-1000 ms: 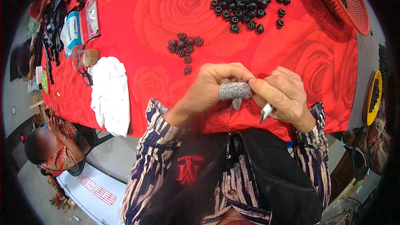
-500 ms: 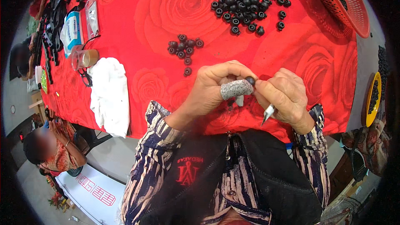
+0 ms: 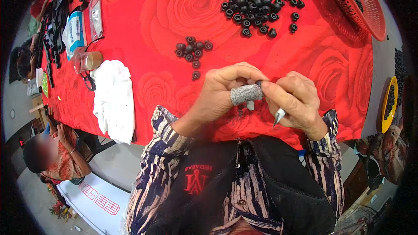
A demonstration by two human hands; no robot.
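1. A red tablecloth point(image 3: 183, 4) with a rose pattern covers the table.
2. A crumpled white cloth point(image 3: 114, 100) lies on its left part, reaching the near edge.
3. Just beyond the cloth is a clear cup point(image 3: 92, 60) with something brown inside.
4. A blue-and-white tissue packet point(image 3: 76, 30) sits past the cup, beside a clear plastic bag point(image 3: 95, 17).
5. Long black strips point(image 3: 53, 35) are heaped along the far left side.
6. At lower left, a person point(image 3: 65, 154) in an orange patterned top is near a white panel point(image 3: 93, 198) with red print.

Left fingers point(image 3: 238, 73) bent beside curled right fingers point(image 3: 283, 97)
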